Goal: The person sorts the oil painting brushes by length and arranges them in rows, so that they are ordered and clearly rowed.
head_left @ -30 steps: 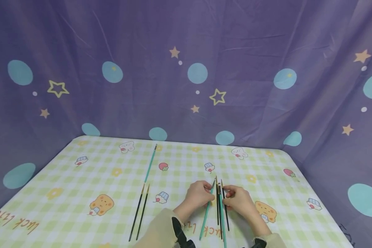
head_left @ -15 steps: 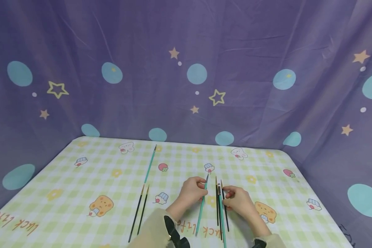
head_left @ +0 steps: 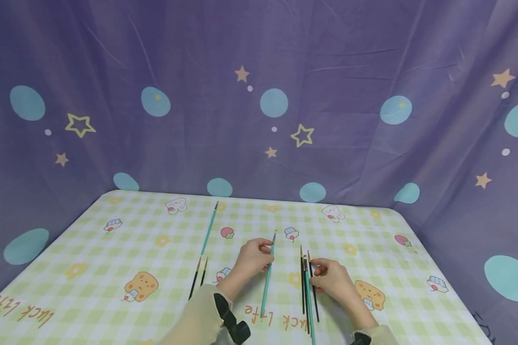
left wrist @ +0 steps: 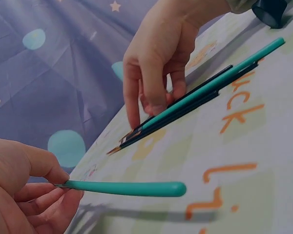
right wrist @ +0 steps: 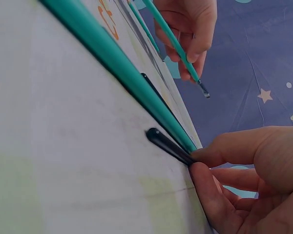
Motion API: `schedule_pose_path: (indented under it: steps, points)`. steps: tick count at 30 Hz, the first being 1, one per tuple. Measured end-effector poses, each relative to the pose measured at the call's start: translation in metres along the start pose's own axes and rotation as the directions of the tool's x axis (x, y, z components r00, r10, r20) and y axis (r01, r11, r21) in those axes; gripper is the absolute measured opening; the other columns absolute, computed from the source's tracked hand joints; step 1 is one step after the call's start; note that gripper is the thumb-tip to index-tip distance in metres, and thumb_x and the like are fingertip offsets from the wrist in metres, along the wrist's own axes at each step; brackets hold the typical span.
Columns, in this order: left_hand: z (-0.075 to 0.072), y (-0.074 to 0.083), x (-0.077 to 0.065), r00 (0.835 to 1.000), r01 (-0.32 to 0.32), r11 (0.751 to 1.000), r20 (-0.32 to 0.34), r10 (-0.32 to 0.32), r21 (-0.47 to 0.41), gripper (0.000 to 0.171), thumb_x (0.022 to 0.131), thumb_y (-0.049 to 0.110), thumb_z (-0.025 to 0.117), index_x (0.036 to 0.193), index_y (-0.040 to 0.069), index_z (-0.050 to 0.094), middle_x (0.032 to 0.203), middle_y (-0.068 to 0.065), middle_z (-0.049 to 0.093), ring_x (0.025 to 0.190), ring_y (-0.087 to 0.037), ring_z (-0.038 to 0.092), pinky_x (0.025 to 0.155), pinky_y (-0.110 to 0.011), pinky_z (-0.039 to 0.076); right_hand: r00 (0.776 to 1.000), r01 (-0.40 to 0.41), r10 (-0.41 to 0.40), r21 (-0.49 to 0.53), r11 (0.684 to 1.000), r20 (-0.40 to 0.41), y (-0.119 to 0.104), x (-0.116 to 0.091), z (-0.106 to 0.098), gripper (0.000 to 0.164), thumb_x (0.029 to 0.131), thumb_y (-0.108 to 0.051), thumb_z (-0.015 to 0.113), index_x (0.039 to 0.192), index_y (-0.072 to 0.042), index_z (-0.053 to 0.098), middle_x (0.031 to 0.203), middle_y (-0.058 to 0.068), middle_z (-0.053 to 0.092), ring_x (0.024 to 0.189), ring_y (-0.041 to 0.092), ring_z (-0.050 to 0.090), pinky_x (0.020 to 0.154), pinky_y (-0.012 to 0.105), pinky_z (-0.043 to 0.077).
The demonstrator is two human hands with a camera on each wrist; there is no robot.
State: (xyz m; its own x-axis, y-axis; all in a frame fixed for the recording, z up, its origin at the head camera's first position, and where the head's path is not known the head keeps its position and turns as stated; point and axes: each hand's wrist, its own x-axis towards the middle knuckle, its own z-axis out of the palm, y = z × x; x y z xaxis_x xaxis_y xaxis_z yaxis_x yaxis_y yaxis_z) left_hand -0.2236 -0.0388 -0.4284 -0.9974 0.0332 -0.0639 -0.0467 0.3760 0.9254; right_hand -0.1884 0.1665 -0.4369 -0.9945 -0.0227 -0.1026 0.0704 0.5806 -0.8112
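Note:
My left hand [head_left: 252, 258] pinches a teal-handled paintbrush [head_left: 266, 282] near its metal ferrule. The bristles point away from me, and in the left wrist view the rounded handle end [left wrist: 173, 189] is lifted above the cloth, casting a shadow. To the right, a loose bundle lies on the table: a teal paintbrush [head_left: 311, 309] among several black-handled paintbrushes [head_left: 303, 292]. My right hand [head_left: 334, 278] is at the bundle's bristle end, thumb and forefinger pinching brushes there. In the right wrist view, the fingertips [right wrist: 201, 156] meet a teal handle and a black handle; exactly which brushes are gripped is partly hidden.
On the left lie a teal paintbrush [head_left: 209, 230] and, nearer, two black paintbrushes [head_left: 194, 278], partly covered by my left sleeve [head_left: 194, 316]. A green-checked cloth [head_left: 125, 249] covers the table. A purple curtain [head_left: 198, 143] hangs behind and at both sides.
My left hand has drawn the teal paintbrush leftward and slightly away from me, apart from the bundle. The left sleeve now covers part of the black pair. My right hand has stayed put.

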Motion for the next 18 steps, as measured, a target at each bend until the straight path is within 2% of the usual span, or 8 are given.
schedule_pose_path:
  steps: [6, 18]
  points:
    - [-0.012, -0.002, 0.006, 1.0, 0.015, 1.0, -0.019, -0.015, -0.007, 0.042, 0.07, -0.003, 0.059, 0.111, 0.001, 0.061, 0.084, -0.008, 0.058, 0.055, -0.012, 0.055, 0.047, -0.025, 0.051, 1.0, -0.003, 0.003, 0.004, 1.0, 0.001, 0.001, 0.0, 0.0, 0.048, 0.07, 0.0, 0.068, 0.117, 0.0, 0.058, 0.077, 0.004, 0.054, 0.055, 0.012, 0.055, 0.049, 0.025, 0.052]
    - [-0.033, -0.013, 0.014, 0.999, -0.011, 1.0, -0.043, 0.01, -0.015, 0.043, 0.071, -0.003, 0.058, 0.114, 0.0, 0.06, 0.088, -0.011, 0.059, 0.054, -0.014, 0.056, 0.049, -0.027, 0.051, 1.0, -0.01, 0.01, -0.005, 1.0, -0.008, 0.001, 0.001, 0.001, 0.048, 0.07, 0.0, 0.069, 0.117, 0.0, 0.058, 0.077, 0.004, 0.054, 0.054, 0.011, 0.056, 0.049, 0.025, 0.052]
